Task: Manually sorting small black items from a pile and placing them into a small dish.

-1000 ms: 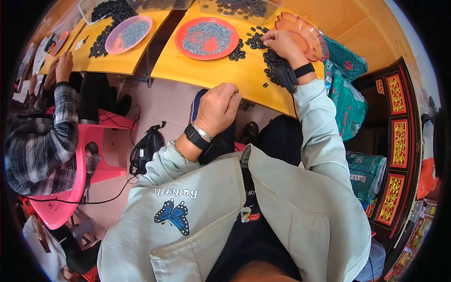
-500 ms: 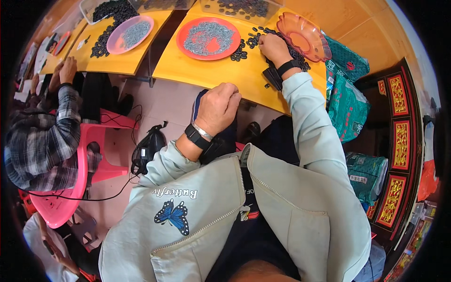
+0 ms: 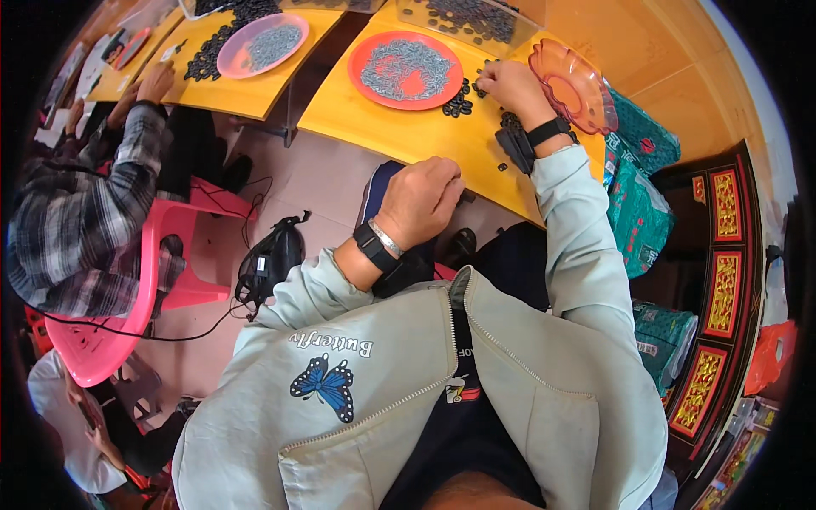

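My left hand [image 3: 421, 200] is held just off the table's near edge, fingers curled in; whatever is inside them is hidden, though something dark shows beside the fingertips. Over the table, my right hand [image 3: 516, 87] has its thumb and fingers pinched together among small black oval parts. Its fingertips are too small to show what they grip. Close to its left lies a cluster of black parts [image 3: 457, 104]. Left of that sits a red plate [image 3: 413, 83] of small grey metal pieces that look like screws. More black parts lie partly hidden under my right wrist.
An orange see-through scalloped bowl [image 3: 586, 89] stands right of my right hand. Behind the plate is a clear bin [image 3: 463, 21] of black parts. Green bags [image 3: 642, 212] stand at the right. A person in a plaid sleeve [image 3: 72, 225] sits on a pink chair [image 3: 157, 280] at left.
My right hand has shifted slightly left and nearer, toward the cluster by the red plate. My left hand stays closed near the table edge. The whole view has turned a little.
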Demonstrator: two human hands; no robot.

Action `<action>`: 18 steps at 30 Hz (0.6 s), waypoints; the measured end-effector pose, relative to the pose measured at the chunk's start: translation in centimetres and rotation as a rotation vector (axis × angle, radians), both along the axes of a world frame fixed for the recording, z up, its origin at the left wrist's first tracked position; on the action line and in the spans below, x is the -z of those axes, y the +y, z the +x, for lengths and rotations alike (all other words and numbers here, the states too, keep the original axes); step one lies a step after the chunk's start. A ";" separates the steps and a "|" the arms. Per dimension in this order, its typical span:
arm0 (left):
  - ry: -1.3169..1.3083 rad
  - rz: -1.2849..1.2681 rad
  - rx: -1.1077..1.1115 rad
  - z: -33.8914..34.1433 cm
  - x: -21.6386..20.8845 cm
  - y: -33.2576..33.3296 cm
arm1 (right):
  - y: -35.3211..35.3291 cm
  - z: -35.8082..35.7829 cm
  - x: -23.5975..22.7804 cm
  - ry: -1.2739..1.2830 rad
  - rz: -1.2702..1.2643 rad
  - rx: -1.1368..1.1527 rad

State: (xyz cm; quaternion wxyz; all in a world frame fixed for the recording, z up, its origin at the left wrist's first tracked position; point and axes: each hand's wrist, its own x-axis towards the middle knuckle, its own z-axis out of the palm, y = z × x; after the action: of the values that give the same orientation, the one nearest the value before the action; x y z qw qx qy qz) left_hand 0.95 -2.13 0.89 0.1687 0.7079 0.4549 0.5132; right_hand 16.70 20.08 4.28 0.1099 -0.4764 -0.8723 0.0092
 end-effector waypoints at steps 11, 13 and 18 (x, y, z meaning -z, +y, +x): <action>-0.012 0.059 -0.029 0.6 1.5 -0.2 | -1.7 -8.7 3.4 0.125 -0.140 -0.266; -0.002 0.055 -0.019 0.5 1.6 -0.4 | -2.0 -9.0 3.2 0.053 -0.156 -0.198; -0.001 0.072 -0.002 0.4 1.8 -0.5 | -2.2 -9.3 3.6 -0.030 -0.079 -0.219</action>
State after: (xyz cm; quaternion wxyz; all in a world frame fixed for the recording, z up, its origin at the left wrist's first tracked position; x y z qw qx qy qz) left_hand 1.38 -2.63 -0.93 0.1429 0.7130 0.4367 0.5296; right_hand 7.35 17.88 0.64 0.0764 -0.3824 -0.9196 0.0483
